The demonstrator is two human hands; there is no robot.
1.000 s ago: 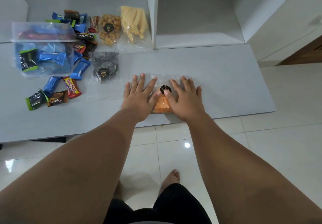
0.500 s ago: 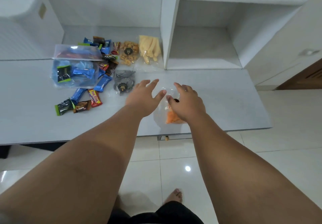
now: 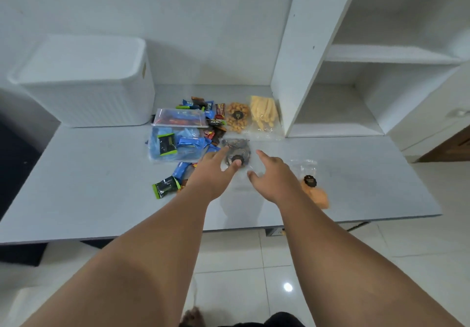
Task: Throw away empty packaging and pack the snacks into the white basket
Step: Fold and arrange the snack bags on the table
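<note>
The white basket (image 3: 86,92) stands at the back left of the grey table (image 3: 101,199). A clear bag of dark spiral snacks (image 3: 237,149) lies in the middle. My left hand (image 3: 213,171) hovers at its left edge with spread fingers, the thumb over the bag's black sticker. My right hand (image 3: 273,174) is open just right of the bag, holding nothing. The clear bag with orange snacks (image 3: 311,186) lies alone on the table to the right of my right hand.
Several small wrapped bars (image 3: 166,186) and two clear zip bags (image 3: 178,146) lie left of my hands. Bags of round nuts (image 3: 237,118) and yellow sticks (image 3: 263,115) sit behind. A white shelf unit (image 3: 356,72) rises at the back right. The table's front edge is near.
Both hands let go of the orange snack bag and moved left and forward to the dark spiral snack bag. The camera tilted up, bringing the white basket into view.
</note>
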